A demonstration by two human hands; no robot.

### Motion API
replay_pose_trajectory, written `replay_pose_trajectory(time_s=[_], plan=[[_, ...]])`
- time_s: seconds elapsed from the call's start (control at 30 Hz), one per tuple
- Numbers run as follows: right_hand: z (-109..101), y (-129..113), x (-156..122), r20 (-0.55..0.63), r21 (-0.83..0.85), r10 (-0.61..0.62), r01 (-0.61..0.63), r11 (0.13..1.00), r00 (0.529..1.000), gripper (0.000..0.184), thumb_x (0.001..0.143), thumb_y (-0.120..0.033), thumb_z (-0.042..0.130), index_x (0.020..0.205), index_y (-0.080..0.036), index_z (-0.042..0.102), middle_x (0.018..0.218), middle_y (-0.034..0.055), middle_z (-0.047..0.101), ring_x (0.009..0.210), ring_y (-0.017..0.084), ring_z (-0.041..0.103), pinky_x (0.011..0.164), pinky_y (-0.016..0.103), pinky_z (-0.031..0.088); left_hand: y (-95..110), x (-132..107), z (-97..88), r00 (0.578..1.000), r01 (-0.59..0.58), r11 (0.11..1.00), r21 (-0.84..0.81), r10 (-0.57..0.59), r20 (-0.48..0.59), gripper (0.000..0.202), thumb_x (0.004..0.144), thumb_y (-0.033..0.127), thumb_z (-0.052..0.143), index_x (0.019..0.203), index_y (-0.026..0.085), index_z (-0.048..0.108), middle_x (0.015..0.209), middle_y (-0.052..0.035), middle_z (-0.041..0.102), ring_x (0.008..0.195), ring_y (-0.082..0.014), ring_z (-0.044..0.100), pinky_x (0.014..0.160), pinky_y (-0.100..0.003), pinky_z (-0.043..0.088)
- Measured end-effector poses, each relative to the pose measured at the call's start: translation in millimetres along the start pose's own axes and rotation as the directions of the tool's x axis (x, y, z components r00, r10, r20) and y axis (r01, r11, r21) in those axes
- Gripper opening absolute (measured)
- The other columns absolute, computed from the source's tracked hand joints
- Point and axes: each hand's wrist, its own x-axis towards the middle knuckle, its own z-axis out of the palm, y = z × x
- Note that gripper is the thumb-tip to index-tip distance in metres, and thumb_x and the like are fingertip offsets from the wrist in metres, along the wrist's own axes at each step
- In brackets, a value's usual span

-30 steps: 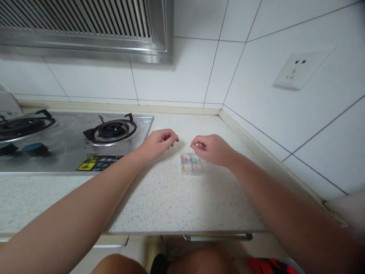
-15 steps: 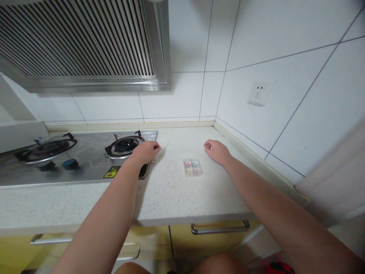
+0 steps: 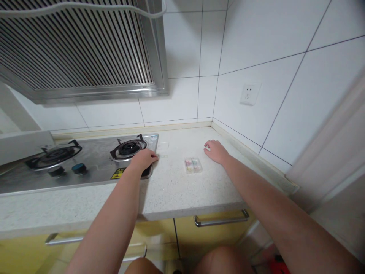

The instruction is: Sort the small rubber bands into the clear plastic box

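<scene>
A small clear box (image 3: 193, 165) with compartments sits on the pale countertop between my hands, with pink and other coloured bits inside. My left hand (image 3: 144, 159) is low at the right edge of the stove. Its fingertips are pressed together, and whatever is between them is too small to tell. Just beyond them lies a thin yellowish loop-like piece (image 3: 163, 155), and behind that a faint clear rectangular piece (image 3: 163, 145). To the right of the box, my right hand (image 3: 216, 152) rests on or just above the counter, fingers curved and apart, holding nothing visible.
A steel gas stove (image 3: 97, 167) with two burners and dark knobs takes up the left. Above it hangs a slatted range hood (image 3: 99, 93) with a white cable in front. White tiled walls meet at the back corner, and a socket (image 3: 250, 94) is on the right one.
My left hand has lowered slightly toward the counter, its fingertips now near the loop-like piece. The fingers of my right hand have loosened and spread. The camera view has shifted a little.
</scene>
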Motion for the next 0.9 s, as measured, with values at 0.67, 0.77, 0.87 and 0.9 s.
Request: replay_pose_trajectory(time_s=[0.67,0.77,0.87,0.9], plan=[[12.8,14.0,9.4,-0.078,0.12,-0.012,0.021,0.993,0.997,0.022,0.089,-0.028,0.06,0.105,-0.015,0.068,0.101,0.01,0.068,0.095,0.022,0.059,0.093,0.034,0.043,18.6,2.3,4.5,0.997,0.047,0.998,0.029,-0.045,-0.058,0.024,0.077,0.041,0.068,0.083,0.02,0.078,0.09,-0.0144,0.076,0.086,-0.0306,0.07,0.075,-0.035,0.05],[14.8,16.8,11.4,-0.085,0.125,-0.018,0.028,0.992,0.996,0.021,0.089,-0.026,0.06,0.104,-0.015,0.068,0.101,0.0097,0.068,0.095,0.022,0.06,0.093,0.035,0.043,23.7,2.9,6.1,0.995,-0.02,0.999,-0.042,0.016,-0.096,0.025,0.079,0.041,0.065,0.079,0.018,0.075,0.084,-0.0134,0.075,0.079,-0.0274,0.069,0.071,-0.034,0.048],[14.9,16.2,11.8,-0.085,0.123,-0.038,0.049,0.991,0.996,0.021,0.089,-0.026,0.06,0.105,-0.016,0.068,0.1,0.0097,0.069,0.094,0.022,0.06,0.092,0.036,0.044,37.2,3.8,9.0,0.983,-0.144,0.977,-0.16,0.123,-0.135,0.027,0.085,0.042,0.06,0.083,0.017,0.072,0.085,-0.0105,0.075,0.076,-0.0224,0.067,0.07,-0.031,0.047],[14.6,15.0,11.8,-0.083,0.12,-0.048,0.058,0.991,0.995,0.02,0.089,-0.026,0.06,0.104,-0.016,0.068,0.1,0.0097,0.069,0.093,0.022,0.06,0.091,0.036,0.044,42.9,4.1,10.5,0.977,-0.186,0.962,-0.198,0.158,-0.145,0.028,0.087,0.042,0.058,0.085,0.017,0.071,0.087,-0.0091,0.075,0.077,-0.0208,0.067,0.071,-0.03,0.048]])
